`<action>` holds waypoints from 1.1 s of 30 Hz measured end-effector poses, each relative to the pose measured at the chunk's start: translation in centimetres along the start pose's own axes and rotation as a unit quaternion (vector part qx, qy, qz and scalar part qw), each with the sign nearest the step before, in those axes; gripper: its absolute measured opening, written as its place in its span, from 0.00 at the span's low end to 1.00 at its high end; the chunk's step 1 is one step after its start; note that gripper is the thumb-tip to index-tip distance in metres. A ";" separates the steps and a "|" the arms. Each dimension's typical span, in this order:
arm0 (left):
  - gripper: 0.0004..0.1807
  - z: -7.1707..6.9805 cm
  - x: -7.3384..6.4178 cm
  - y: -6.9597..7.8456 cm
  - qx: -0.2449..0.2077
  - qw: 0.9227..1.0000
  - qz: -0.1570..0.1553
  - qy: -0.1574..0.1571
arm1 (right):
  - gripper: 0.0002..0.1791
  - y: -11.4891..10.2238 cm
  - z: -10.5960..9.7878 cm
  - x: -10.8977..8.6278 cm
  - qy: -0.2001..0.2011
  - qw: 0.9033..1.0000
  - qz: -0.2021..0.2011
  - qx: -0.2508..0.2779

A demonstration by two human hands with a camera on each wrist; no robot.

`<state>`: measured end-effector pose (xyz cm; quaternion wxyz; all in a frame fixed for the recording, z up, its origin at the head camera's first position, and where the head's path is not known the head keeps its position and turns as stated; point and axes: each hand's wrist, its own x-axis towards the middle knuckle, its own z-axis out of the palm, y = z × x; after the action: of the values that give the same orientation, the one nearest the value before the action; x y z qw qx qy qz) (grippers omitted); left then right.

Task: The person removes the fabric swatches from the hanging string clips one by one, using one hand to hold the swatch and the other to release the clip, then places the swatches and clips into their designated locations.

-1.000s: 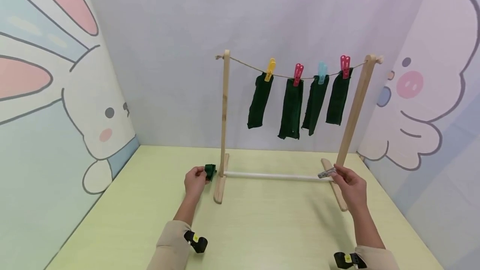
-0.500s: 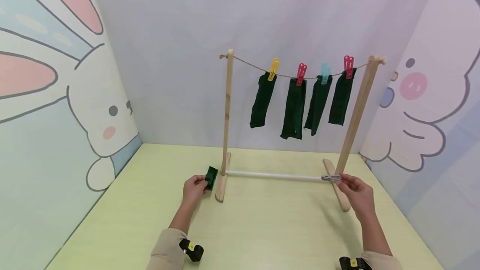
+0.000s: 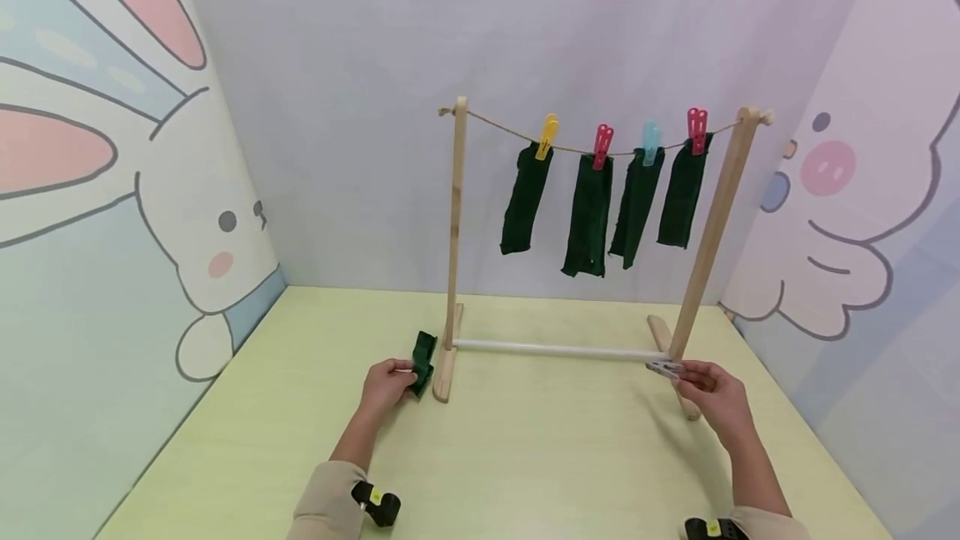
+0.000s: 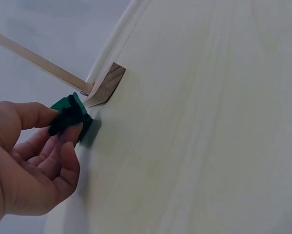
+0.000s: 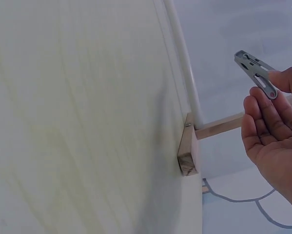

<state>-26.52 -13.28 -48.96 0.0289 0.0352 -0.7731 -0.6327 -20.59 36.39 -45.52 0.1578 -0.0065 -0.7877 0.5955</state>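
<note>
Beside the rack's left foot, my left hand point(image 3: 386, 386) pinches a dark green cloth strip point(image 3: 423, 363) between thumb and fingers; in the left wrist view the cloth point(image 4: 70, 114) looks bunched at the fingertips. My right hand point(image 3: 716, 398), in front of the right post's base, pinches a grey clothespin point(image 3: 664, 368). The right wrist view shows this clothespin point(image 5: 255, 73) between thumb and index finger, its far end pointing away from the palm. Several green cloth strips point(image 3: 588, 215) hang from the cord, held by a yellow clothespin point(image 3: 547, 137), red ones point(image 3: 603, 147) and a light blue one point(image 3: 651, 143).
A wooden rack with a left post point(image 3: 454, 223), a right post point(image 3: 712, 232) and a white lower bar point(image 3: 555, 349) stands on the pale yellow table point(image 3: 525, 448). Cartoon-printed panels point(image 3: 217, 265) flank both sides, with a pale backdrop point(image 3: 360, 107) behind.
Both hands have come slightly lower and nearer. The green cloth in my left hand has unfolded into a longer strip. The grey clothespin has turned in my right fingers and moved down.
</note>
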 end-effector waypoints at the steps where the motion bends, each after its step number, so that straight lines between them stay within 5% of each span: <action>1: 0.10 -0.1 0.0 -0.1 0.006 1.000 0.004 -0.001 | 0.23 0.1 0.0 0.0 -0.001 1.000 0.005 -0.008; 9: 0.15 -0.6 0.0 -0.3 0.083 0.995 -0.043 -0.034 | 0.23 0.9 -0.4 -0.4 -0.003 0.997 0.033 -0.070; 18: 0.18 -1.3 -0.4 0.2 0.155 0.985 -0.031 -0.066 | 0.23 1.4 -0.7 -0.5 -0.027 0.987 0.053 -0.146; 27: 0.20 -1.6 -0.6 0.3 0.162 0.983 -0.031 -0.075 | 0.23 2.0 -0.9 -0.5 -0.058 0.981 0.074 -0.169; 33: 0.20 -1.8 -0.7 -0.2 0.151 0.984 -0.039 -0.080 | 0.21 2.2 -0.9 -0.2 -0.087 0.968 0.075 -0.221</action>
<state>-25.68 -15.03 -48.78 -0.0635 0.0180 -0.8577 -0.5100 -20.56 37.80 -47.48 0.0380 -0.0487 -0.9077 0.4150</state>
